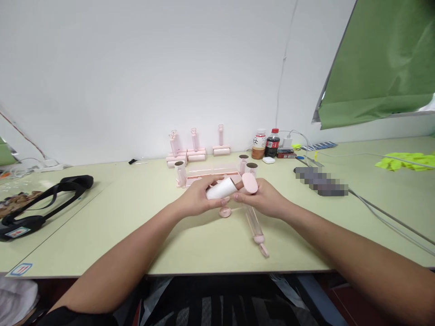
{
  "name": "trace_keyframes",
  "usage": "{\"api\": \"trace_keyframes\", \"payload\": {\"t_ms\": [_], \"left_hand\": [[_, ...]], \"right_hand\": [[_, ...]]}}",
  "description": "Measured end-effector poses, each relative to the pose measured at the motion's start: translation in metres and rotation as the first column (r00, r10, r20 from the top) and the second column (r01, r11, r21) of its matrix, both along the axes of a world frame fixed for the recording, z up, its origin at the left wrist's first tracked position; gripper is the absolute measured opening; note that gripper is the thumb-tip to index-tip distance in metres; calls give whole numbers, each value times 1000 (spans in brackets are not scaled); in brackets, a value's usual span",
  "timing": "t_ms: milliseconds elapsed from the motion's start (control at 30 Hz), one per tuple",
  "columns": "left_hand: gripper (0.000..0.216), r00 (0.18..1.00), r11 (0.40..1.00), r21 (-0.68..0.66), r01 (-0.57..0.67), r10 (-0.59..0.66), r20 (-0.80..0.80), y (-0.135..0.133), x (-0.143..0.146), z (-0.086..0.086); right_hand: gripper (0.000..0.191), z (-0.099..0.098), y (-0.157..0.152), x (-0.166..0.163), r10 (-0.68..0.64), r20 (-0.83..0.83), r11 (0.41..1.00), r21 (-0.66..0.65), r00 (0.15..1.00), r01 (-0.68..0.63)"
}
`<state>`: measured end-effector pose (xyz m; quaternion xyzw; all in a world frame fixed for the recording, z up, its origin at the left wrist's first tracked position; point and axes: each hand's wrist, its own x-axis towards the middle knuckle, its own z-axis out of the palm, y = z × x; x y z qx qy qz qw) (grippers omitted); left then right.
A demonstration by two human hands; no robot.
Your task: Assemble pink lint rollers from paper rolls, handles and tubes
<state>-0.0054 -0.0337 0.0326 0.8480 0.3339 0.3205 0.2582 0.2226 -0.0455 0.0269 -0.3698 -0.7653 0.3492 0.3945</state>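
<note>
My left hand (pixel 200 195) is wrapped round a white lint roller refill (pixel 220 189), a paper roll whose open end tilts up to the right. My right hand (pixel 267 197) grips a pink lint roller (pixel 250 183) by its head, whose rounded end faces me. The roll's open end is close to the right hand's fingers; whether they touch is unclear. Below the right hand a clear handle (pixel 253 222) with a pink cap and loop slants towards me; its join to the head is hidden. A small pink round cap (pixel 224 212) lies on the table beneath the hands.
Several pink lint rollers (pixel 196 156) stand by the wall. Behind my hands are a pink tray (pixel 234 173) and upright rolls (pixel 181 170). Bottles (pixel 272 144) stand back right, near a blurred dark object (pixel 321 181) and cables (pixel 377 213). A black strapped frame (pixel 47 213) lies left.
</note>
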Motion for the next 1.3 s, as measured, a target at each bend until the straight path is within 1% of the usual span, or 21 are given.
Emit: {"api": "trace_keyframes", "payload": {"t_ms": [67,133,267,367,467,533,600,700,767,833,900,967,1033,1100,1167,1300], "left_hand": [[68,997,998,-70,11,-6,79,3,-3,-2],[72,987,985,-162,65,-39,155,7,-7,-3],[59,964,928,-302,216,-155,214,12,-10,-5],[57,951,896,-350,272,-195,239,10,-9,-5],[54,947,909,-324,262,-177,269,8,-6,-4],[51,950,927,-305,218,-130,283,7,-5,-4],[51,951,931,-318,179,-81,299,8,-3,-4],[53,951,905,-383,183,-64,302,10,-4,-2],[47,956,887,-423,186,-64,286,12,-7,-1],[37,979,878,-456,149,-64,196,14,-12,2],[31,998,893,-447,53,-60,-1,14,-17,5],[30,970,936,-347,-66,-21,-243,13,-21,7],[26,914,971,-200,-127,36,-405,10,-21,6],[15,872,988,-104,-118,53,-486,7,-18,3],[6,841,994,-49,-93,52,-539,5,-14,0],[11,786,998,13,-53,50,-617,6,-11,-2]], "right_hand": [[24,3,2,3,-92,-105,996,7,990,93],[25,5,5,6,-176,-198,984,-1,964,179],[32,7,7,9,-293,-314,956,-83,903,281],[37,9,6,7,-337,-364,941,-114,868,318],[38,12,3,5,-355,-379,935,-143,855,325],[37,12,2,3,-359,-381,933,-160,852,322],[36,12,2,3,-364,-386,931,-163,847,326],[35,10,5,5,-388,-405,921,-146,828,360],[34,9,6,7,-405,-417,912,-125,814,390],[32,9,8,8,-412,-424,907,-109,807,406],[32,8,8,9,-409,-426,908,-102,807,406],[32,7,9,8,-395,-425,914,-96,814,394],[32,6,9,8,-383,-417,919,-84,824,385],[32,5,9,8,-375,-405,922,-67,834,383],[31,5,8,8,-369,-396,923,-51,841,381],[30,8,6,7,-373,-387,923,-56,843,382]]}}
